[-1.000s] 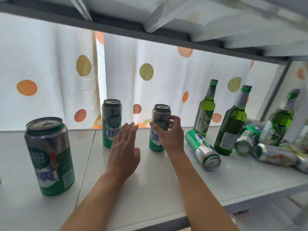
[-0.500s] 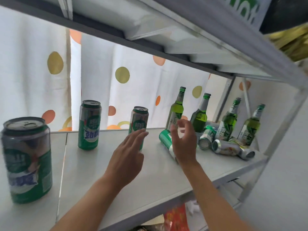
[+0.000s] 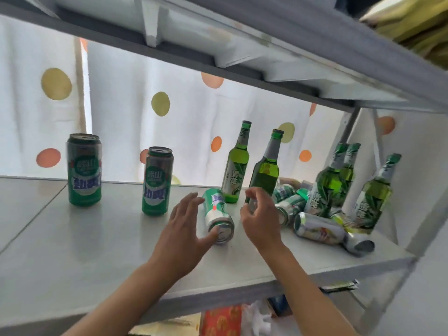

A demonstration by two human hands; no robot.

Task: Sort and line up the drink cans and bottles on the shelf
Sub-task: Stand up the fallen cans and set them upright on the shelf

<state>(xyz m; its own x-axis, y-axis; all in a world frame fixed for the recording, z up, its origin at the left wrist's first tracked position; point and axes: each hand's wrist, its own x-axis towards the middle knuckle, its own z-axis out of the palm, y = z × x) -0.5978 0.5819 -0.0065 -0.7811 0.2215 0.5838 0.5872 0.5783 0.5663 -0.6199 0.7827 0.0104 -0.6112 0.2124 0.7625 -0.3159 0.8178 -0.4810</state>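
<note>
The lying can (image 3: 217, 215) rested on the shelf (image 3: 97, 251) between both hands — left hand (image 3: 184, 235) spread wide, thumb touching its end; right hand (image 3: 260, 220) loosely curled, its grip empty.

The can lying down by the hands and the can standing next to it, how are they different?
The lying can is on its side, its end facing the camera; the standing can is upright with its top up. The left hand touches the lying can; nothing touches the standing can. Both are green and silver.
</note>
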